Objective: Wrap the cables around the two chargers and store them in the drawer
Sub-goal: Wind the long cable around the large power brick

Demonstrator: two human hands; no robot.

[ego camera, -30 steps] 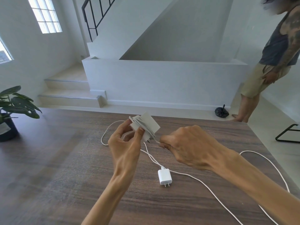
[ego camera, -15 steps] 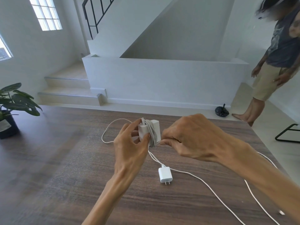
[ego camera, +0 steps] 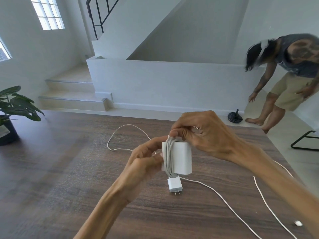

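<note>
Mid-frame, the left hand [ego camera: 146, 156] clamps the large charger [ego camera: 183, 158] while the right hand [ego camera: 198, 133] pinches its cable [ego camera: 170, 157] at the top. Wrapping is underway; next, pull slack over another turn, keeping tension.

Both hands, the left hand [ego camera: 145, 157] and the right hand [ego camera: 203, 133], are crowding the large charger [ego camera: 183, 157] above the middle of the wooden table [ego camera: 60, 169]. Directly beneath them the small charger [ego camera: 175, 185] is lying in the way, and loose white cable [ego camera: 222, 199] is trailing across the right half. The left half of the tabletop is lying open as far as the potted plant [ego camera: 12, 111] at its far left corner.
</note>
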